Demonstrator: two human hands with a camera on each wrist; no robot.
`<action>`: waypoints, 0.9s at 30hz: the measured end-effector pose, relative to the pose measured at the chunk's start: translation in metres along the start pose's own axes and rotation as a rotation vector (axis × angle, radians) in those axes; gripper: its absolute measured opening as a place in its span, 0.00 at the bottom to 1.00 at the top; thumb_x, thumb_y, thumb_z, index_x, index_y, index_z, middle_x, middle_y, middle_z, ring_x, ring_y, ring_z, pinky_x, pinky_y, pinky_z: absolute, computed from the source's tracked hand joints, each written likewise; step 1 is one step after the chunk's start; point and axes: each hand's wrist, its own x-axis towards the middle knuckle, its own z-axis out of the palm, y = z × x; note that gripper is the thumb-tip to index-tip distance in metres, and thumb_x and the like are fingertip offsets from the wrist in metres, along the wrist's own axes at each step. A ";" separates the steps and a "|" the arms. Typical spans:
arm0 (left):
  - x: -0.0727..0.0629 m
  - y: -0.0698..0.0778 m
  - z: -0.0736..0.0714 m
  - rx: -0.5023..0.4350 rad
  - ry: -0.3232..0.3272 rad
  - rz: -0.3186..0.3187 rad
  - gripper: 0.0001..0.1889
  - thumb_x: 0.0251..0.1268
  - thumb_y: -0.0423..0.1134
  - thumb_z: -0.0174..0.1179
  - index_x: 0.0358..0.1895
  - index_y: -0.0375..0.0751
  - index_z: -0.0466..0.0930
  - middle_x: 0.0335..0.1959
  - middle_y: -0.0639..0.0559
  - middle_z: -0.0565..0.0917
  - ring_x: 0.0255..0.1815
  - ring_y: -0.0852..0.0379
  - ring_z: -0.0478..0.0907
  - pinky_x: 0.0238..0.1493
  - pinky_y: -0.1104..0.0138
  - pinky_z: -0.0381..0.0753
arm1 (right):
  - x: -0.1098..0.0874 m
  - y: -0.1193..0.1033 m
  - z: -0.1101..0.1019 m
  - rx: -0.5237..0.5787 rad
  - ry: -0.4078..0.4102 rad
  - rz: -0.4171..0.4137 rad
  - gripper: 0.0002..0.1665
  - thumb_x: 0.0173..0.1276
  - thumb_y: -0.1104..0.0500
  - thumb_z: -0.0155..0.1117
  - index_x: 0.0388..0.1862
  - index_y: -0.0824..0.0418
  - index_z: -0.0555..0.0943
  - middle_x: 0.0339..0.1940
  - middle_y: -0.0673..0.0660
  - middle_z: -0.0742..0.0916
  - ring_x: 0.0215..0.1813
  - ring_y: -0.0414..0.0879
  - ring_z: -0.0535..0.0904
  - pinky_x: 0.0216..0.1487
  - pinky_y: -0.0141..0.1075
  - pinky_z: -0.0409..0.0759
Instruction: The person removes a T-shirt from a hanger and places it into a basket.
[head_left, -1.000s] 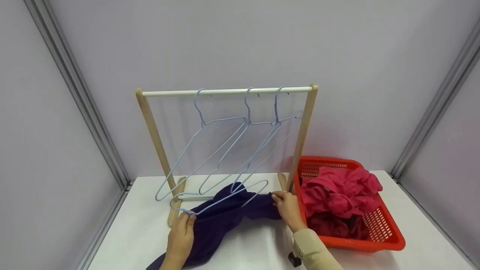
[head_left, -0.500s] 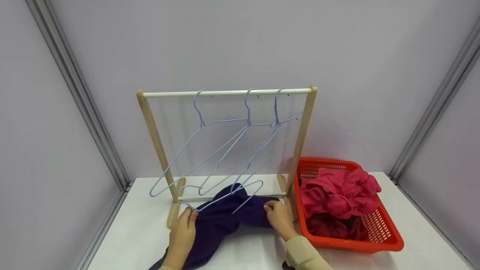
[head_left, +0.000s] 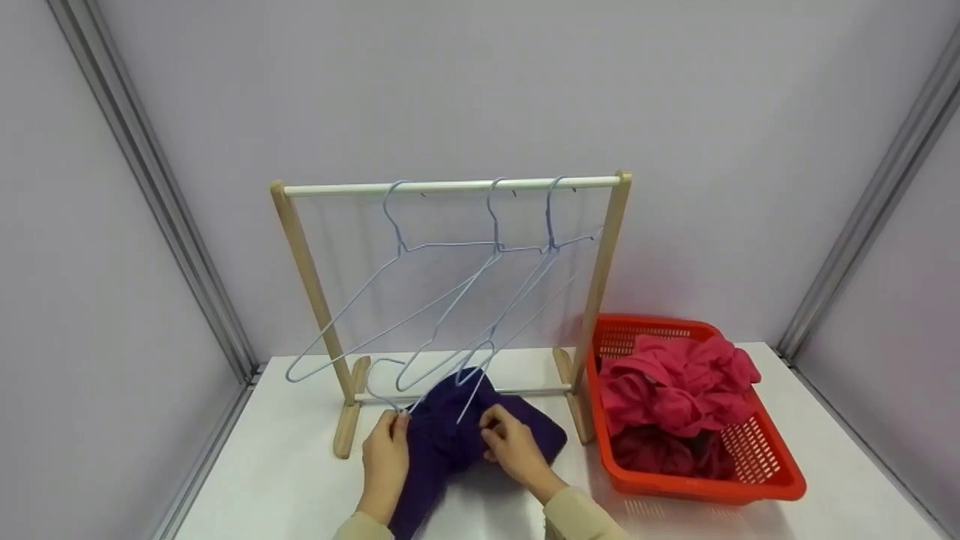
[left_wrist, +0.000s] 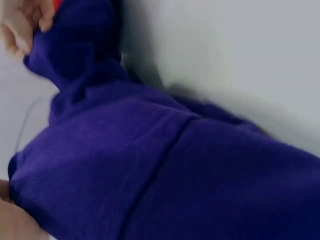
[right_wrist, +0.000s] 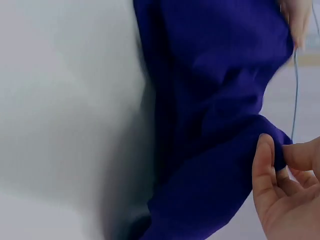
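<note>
A dark purple garment [head_left: 420, 472] lies bunched on the white table, partly under the rack. My left hand [head_left: 386, 457] pinches a light-blue wire clothes hanger [head_left: 369, 377] near its neck, with the garment's edge against the fingers. The hanger's hook points up and left, while its lower end reaches behind or into the cloth; I cannot tell which. My right hand [head_left: 517, 446] pinches a fold of the garment between thumb and fingers, clearest in the right wrist view, where the hanger's wire runs just beyond the fingertips.
Behind the hands stands a wooden rack [head_left: 300, 259] with a white rail [head_left: 337, 190]. Several things surround it: three wire hangers [head_left: 435, 244] on the rail, and to the right a red plastic basket [head_left: 784, 480] of pink [head_left: 690, 382] and dark red cloth [head_left: 656, 454].
My right hand has moved left along the garment, toward my left hand, drawing cloth together. My left hand has shifted slightly right with the hanger, which has turned and lowered.
</note>
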 end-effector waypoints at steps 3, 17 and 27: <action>0.000 0.009 0.005 -0.147 -0.073 -0.115 0.10 0.73 0.37 0.48 0.37 0.32 0.74 0.33 0.42 0.79 0.34 0.52 0.72 0.38 0.63 0.71 | -0.004 -0.009 0.010 0.004 -0.065 -0.043 0.07 0.68 0.72 0.51 0.36 0.65 0.77 0.27 0.61 0.82 0.24 0.35 0.73 0.26 0.24 0.72; -0.005 0.021 0.026 -0.716 -0.403 -0.361 0.17 0.72 0.33 0.42 0.60 0.31 0.63 0.69 0.31 0.59 0.74 0.37 0.51 0.74 0.44 0.47 | -0.015 -0.022 0.032 -0.207 -0.071 -0.108 0.16 0.60 0.49 0.69 0.27 0.61 0.80 0.27 0.51 0.81 0.30 0.31 0.69 0.33 0.25 0.70; -0.002 0.016 0.025 -0.640 -0.536 -0.304 0.23 0.72 0.38 0.46 0.67 0.32 0.61 0.70 0.33 0.62 0.70 0.41 0.58 0.70 0.49 0.58 | -0.019 -0.016 0.034 -0.264 -0.084 -0.180 0.06 0.59 0.61 0.67 0.26 0.63 0.81 0.26 0.53 0.82 0.29 0.31 0.70 0.32 0.25 0.71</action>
